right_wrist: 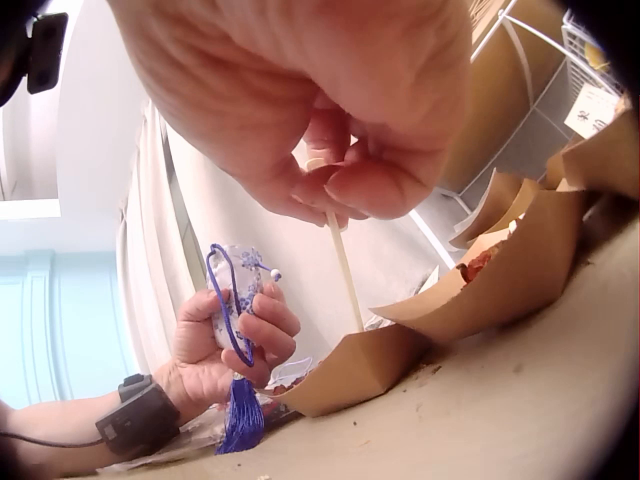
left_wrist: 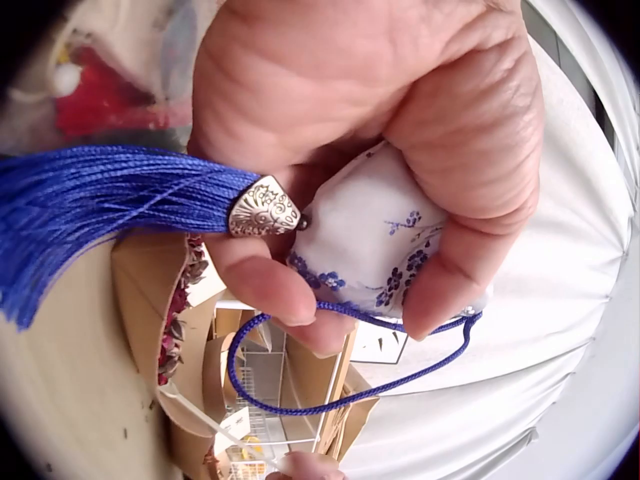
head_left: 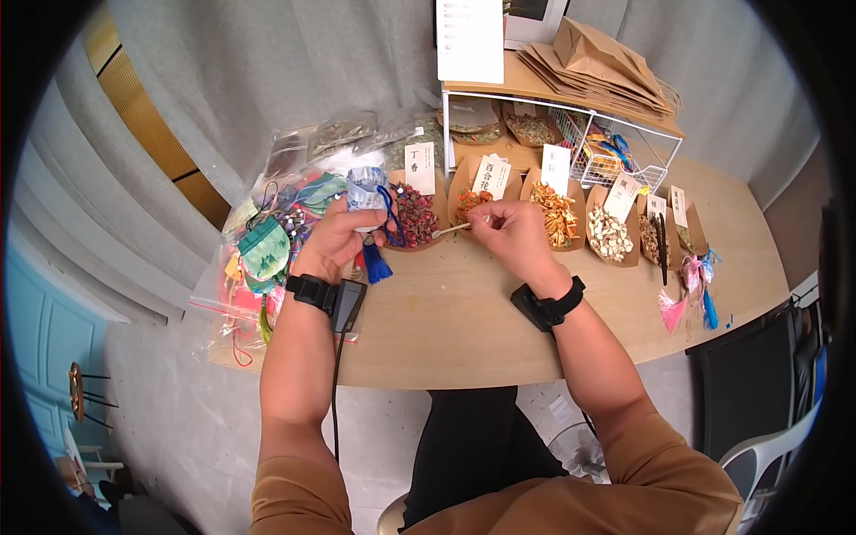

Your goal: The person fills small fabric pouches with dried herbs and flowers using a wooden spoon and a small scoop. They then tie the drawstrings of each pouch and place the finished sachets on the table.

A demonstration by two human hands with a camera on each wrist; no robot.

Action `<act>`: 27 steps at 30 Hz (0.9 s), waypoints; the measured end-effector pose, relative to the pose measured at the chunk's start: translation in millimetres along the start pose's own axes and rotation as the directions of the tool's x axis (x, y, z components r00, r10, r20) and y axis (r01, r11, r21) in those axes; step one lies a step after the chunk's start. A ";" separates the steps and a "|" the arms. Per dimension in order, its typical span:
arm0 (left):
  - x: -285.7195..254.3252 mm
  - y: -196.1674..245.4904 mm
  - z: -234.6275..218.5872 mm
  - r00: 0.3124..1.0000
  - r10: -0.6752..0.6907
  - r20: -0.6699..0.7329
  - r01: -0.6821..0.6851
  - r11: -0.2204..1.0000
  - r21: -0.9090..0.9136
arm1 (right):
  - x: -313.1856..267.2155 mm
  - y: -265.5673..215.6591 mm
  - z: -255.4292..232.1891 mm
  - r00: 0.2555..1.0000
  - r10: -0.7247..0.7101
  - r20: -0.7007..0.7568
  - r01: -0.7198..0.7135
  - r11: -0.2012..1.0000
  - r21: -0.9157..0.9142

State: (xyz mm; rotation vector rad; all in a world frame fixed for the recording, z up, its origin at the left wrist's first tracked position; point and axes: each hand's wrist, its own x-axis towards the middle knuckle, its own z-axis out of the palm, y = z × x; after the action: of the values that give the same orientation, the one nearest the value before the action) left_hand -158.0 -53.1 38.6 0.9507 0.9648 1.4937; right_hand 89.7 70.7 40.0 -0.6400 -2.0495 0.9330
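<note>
My left hand (head_left: 334,236) grips a white sachet (left_wrist: 365,235) printed with blue flowers, thumb on one side and fingers on the other. From the pouch come a looped blue cord (left_wrist: 300,410) and a blue tassel (left_wrist: 130,190) with a patterned silver cap. Between the thumb and fingers of my right hand (head_left: 517,236) is a thin pale stick (right_wrist: 345,270), pinched and slanting down. Its far end reaches the edge of a brown paper tray (right_wrist: 355,372) of dried red flower buds (head_left: 413,218). The sachet is just left of that tray.
Paper trays of dried orange flowers (head_left: 555,214), white pieces (head_left: 609,235) and other herbs line the table, with label cards. Black tongs (head_left: 662,250) lie across one tray. Packaged sachets (head_left: 267,250) lie at left; a shelf (head_left: 513,78) with paper bags (head_left: 593,71) stands behind.
</note>
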 end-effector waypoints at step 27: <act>1.8 -5.7 2.6 0.999 -0.037 -0.020 0.037 0.999 -0.002 | 6.1 10.2 -2.4 0.876 0.353 0.328 -0.446 0.852 0.275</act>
State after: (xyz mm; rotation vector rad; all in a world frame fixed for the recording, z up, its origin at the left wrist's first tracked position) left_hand -153.8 -50.5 34.4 0.9139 0.9908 1.4747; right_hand 89.5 82.0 35.6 -0.8030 -1.9367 1.6654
